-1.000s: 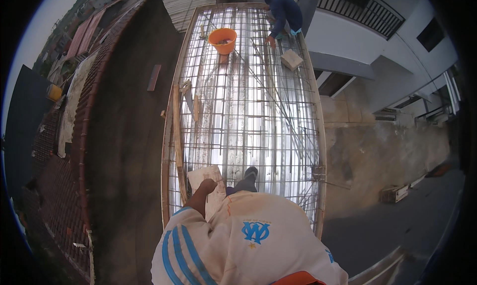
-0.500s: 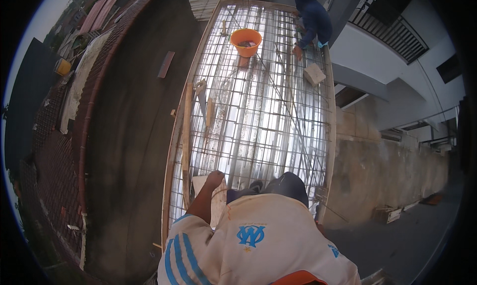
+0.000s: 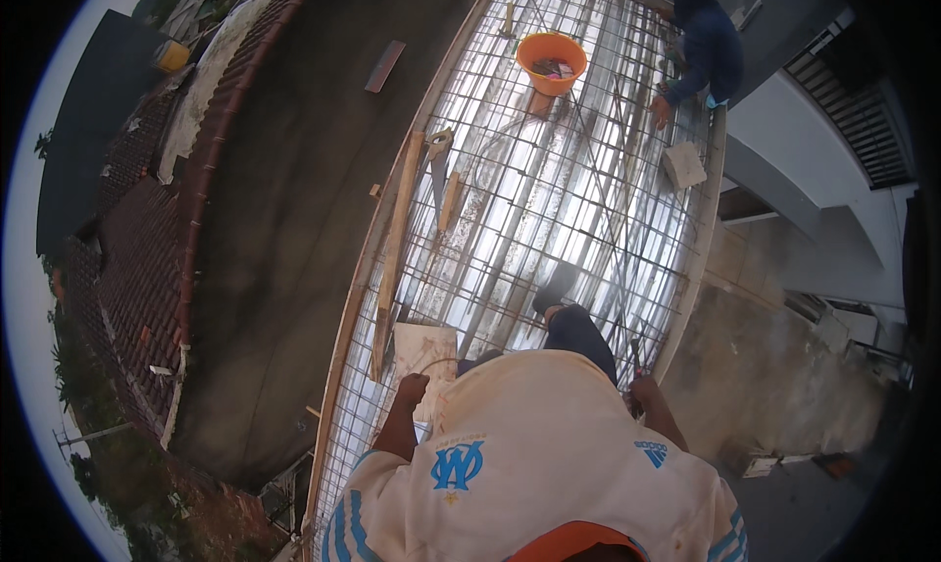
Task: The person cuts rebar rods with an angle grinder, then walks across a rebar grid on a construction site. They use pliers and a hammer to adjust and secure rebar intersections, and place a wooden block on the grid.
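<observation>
My left hand (image 3: 412,390) is closed beside a pale block (image 3: 427,344). A thin curved wire (image 3: 438,361) runs out from its fingers across the block. At the right edge of the steel mesh (image 3: 549,234), my right hand (image 3: 643,393) is closed around a slim dark hand tool (image 3: 635,352) with a touch of red; its exact kind is too small to make out. The mesh of thin bars lies over shiny ribbed metal sheeting. One of my feet (image 3: 556,290) rests on the mesh ahead of me.
An orange bucket (image 3: 551,64) with things inside stands on the far mesh. A handsaw (image 3: 438,170) lies by a long timber (image 3: 400,248) and a short wood piece (image 3: 449,201). A person in dark blue (image 3: 708,48) works at the far right, near another pale block (image 3: 683,165). Drops flank both edges.
My view has turned, so the deck now slants to the right. My right hand with its tool has come into sight, and my foot shows farther forward. The wire at my left hand is plainer.
</observation>
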Demonstrator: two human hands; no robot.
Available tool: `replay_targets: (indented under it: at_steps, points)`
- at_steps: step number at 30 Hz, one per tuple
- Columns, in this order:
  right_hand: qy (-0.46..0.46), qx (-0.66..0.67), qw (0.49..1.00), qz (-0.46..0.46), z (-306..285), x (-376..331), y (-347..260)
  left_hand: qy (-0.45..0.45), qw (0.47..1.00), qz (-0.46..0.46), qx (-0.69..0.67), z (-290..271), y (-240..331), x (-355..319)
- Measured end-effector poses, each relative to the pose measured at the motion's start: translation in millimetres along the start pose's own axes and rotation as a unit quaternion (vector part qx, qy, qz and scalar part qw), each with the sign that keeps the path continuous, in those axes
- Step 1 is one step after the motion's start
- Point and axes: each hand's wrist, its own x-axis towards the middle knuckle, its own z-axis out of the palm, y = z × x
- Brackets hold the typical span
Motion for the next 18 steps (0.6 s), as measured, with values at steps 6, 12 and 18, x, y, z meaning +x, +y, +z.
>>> replay_targets:
  at_steps: [6, 12, 18]
  points:
    - [-0.014, 0.247, 0.959, -0.139, -84.8, -3.0, -167.9, 0.018, 0.979, 0.196, -0.055, 2.1, 160.9, -15.2]
    - [0.003, 0.166, 0.974, -0.151, -123.8, 9.4, -226.0, 0.033, 0.974, 0.197, -0.108, -3.1, 220.8, -28.0]
    - [-0.04, -0.111, 0.967, -0.224, -114.8, 80.4, -146.9, -0.039, 0.997, 0.001, -0.073, -18.9, 180.9, 9.2]
